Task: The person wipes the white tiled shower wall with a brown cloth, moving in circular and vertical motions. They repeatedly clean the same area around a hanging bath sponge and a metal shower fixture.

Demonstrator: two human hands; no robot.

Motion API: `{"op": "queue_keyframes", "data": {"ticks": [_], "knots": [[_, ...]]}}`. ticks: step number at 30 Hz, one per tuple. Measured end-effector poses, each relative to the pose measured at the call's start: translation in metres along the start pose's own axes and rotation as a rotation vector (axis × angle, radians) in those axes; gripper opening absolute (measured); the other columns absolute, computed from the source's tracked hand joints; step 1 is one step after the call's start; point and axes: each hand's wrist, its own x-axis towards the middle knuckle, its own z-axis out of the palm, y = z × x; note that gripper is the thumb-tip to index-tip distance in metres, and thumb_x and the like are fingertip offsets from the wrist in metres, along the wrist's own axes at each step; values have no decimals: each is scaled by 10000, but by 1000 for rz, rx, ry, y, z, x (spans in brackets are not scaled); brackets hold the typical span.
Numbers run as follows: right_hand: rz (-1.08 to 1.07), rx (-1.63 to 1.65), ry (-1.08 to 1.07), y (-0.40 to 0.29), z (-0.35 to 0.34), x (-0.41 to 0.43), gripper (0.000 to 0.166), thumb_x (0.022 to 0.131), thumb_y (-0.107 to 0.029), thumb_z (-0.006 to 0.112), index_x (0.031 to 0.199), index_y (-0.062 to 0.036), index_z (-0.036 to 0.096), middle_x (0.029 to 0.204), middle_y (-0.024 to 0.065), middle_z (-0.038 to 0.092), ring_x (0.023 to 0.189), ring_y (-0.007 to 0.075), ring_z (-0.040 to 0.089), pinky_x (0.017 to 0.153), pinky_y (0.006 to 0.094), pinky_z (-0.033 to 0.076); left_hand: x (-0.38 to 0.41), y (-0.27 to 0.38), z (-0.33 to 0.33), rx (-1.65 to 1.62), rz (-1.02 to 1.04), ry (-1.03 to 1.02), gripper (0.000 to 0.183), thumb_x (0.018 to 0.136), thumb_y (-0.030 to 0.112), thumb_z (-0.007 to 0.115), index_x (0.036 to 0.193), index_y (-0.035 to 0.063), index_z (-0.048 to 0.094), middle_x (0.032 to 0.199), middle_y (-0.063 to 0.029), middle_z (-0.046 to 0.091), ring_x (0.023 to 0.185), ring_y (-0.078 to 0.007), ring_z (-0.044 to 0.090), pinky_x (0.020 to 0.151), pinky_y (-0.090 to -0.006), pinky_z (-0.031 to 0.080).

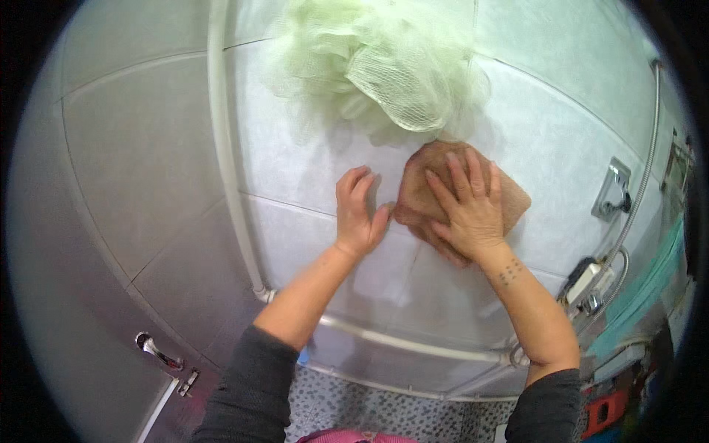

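A brown cloth (512, 202), partly folded over along its lower left edge, lies flat against the pale tiled wall (288, 166). My right hand (476, 210) presses on it with the fingers spread. Just left of the cloth is my left hand (359, 213), its fingers slightly curled and holding nothing; the thumb points at the cloth's left corner, and I cannot tell whether it touches. Above both hands hangs a pale green mesh bath pouf (399, 83), close to the cloth's top edge.
A white pipe (221, 138) runs down the wall at left, another pipe (410, 339) crosses below. At right are a metal shower bracket (611, 189), a shower hose (642, 188) and a teal cloth (637, 299). A door handle (158, 351) is at lower left, a red plastic object (606, 412) at lower right.
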Motion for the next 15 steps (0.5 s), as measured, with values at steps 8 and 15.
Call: {"op": "queue_keyframes", "data": {"ticks": [8,15], "knots": [[-237,160,70,-65,14,88,824,684,-429,718,1415,-233,391,1502,63,275,1340,297,259,1084,527,217,-29,-3,-81,127,-365,274,498,825,53,482,1305,-1,358,1336,-192,350,1245,-342,333,1079,-449,241],[-229,338,-24,-116,34,134,778,721,-418,688,1407,-182,408,1527,92,236,1400,331,193,1081,511,235,-47,13,-128,145,-390,203,396,898,142,433,1256,-24,401,1313,-194,361,1234,-329,342,1071,-442,245]]}}
